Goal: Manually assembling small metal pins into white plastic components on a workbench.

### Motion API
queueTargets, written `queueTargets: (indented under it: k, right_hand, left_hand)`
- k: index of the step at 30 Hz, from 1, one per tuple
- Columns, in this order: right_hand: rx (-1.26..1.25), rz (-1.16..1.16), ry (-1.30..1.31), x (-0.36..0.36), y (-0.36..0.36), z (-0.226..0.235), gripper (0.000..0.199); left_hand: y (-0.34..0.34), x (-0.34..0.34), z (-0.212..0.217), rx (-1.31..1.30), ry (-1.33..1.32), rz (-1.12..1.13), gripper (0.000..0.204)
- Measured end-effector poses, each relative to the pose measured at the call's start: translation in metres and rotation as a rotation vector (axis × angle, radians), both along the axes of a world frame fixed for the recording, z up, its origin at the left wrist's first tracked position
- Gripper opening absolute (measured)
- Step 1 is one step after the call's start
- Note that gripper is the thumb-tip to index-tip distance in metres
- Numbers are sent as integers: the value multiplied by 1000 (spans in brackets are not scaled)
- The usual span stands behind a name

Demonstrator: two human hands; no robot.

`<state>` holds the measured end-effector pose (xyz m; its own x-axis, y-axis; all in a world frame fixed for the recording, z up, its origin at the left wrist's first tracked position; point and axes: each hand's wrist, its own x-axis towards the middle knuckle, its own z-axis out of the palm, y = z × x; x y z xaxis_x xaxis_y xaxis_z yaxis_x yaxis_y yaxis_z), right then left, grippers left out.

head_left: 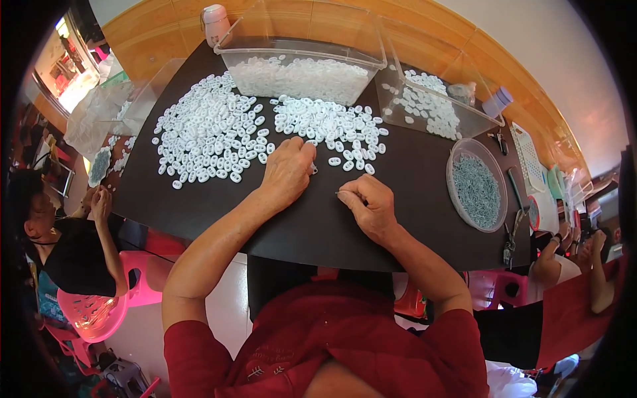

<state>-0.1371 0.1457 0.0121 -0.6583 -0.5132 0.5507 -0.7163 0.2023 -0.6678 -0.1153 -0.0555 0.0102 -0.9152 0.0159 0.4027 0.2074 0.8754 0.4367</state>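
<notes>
red-sleeved forearms reaching up from the lower edge onto a dark table [219,199]. left hand [286,171] curled knuckles-up at the near fringe of the white plastic pieces [330,124], fingertips pinching what looks like one small white piece at the thumb side; grip closed, though hard to tell exactly what sits inside. right hand [371,204] closed in a pinch on a thin metal pin [344,193], its tip pointing left toward the other hand, the two hands near but apart. larger spread of white pieces [212,132] farther left on the table, more heaped in a clear tub [305,69] behind, a second clear tub [431,99] to the right, and a round tray of grey-green pins [476,186] just beyond the right hand. probably mid-assembly: one piece and one pin picked up, not yet joined. next move likely calls for bringing pin tip and piece hole together with fine alignment, steady pinch on both, little force. other people seated at both sides, hands at separate work.
</notes>
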Motion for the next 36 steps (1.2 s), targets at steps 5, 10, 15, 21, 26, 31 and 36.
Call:
queueTargets:
  k: [5,10,15,21,26,31,36]
  right_hand:
    - [-3,-10,4,-1,2,-3,11]
    - [4,5,-3,-2,3,-3,5]
    - [9,10,-15,-2,3,-4,5]
    - [10,6,-25,-2,4,-3,5]
    - [4,18,-44,-1,3,-5,5]
    - [-5,10,-49,0,3,-5,5]
    - [-26,5,-102,1,5,-3,3]
  left_hand:
    - [-5,1,4,120,-66,-22,11]
    - [-12,0,16,455,-160,-70,9]
    - [-14,-2,13,-38,-153,35,16]
    - [-3,7,8,-27,98,-16,14]
    - [6,6,-2,-126,63,-103,12]
    - [12,7,-2,-146,32,-99,12]
    - [14,23,9,87,5,-137,12]
